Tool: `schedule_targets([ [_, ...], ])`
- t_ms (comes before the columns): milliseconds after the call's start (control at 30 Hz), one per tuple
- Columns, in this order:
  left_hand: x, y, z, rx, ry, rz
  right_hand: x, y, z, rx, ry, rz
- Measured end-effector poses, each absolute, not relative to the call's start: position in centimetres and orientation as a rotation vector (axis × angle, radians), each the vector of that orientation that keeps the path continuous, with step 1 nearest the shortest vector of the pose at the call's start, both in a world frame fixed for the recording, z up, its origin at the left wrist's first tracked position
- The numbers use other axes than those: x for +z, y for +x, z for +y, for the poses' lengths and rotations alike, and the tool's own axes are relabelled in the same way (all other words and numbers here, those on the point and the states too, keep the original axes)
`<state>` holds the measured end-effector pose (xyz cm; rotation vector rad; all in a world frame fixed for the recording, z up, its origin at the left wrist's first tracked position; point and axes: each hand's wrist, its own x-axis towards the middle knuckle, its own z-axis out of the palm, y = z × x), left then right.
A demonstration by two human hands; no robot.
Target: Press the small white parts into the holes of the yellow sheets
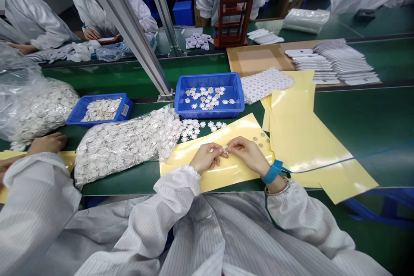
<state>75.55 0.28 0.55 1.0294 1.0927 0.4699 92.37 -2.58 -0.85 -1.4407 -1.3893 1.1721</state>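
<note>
Striped smock (200,241) along worktop (129,181) front edge; your left hand (208,157) and right hand (247,154), each grip pinched closed, share one white disc (225,149) above yellow sheet (233,174); bag (123,146) bounds left, blue tray (208,114) beyond

The small round white part (225,149) is partly covered in the grip of the left hand (207,158) and right hand (248,155), its surface detail too small to tell. Print on the label (125,110) of the smaller blue tray (76,114) is unreadable. The left edge cuts off the big plastic bag (42,103) and a neighbour's sleeve (39,198); the top edge crops the wooden rack (234,8). The blue cord (336,164) blurs rightward. A dark object (365,15) at far right is indistinct. The tabletop (355,116) partly hides a blue frame (388,207).
</note>
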Motion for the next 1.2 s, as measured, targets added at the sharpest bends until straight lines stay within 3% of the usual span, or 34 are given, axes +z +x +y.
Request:
schedule_targets([
  [967, 1.3, 75.2, 0.0, 0.494, 0.977, 0.952, 0.2, 91.5, -3.1, 1.118, -1.338, -1.373],
  [1200, 2.2, 75.5, 0.9, 0.411, 0.564, 0.822, 2.4, 90.7, -3.4, 0.733, -1.309, -1.760],
])
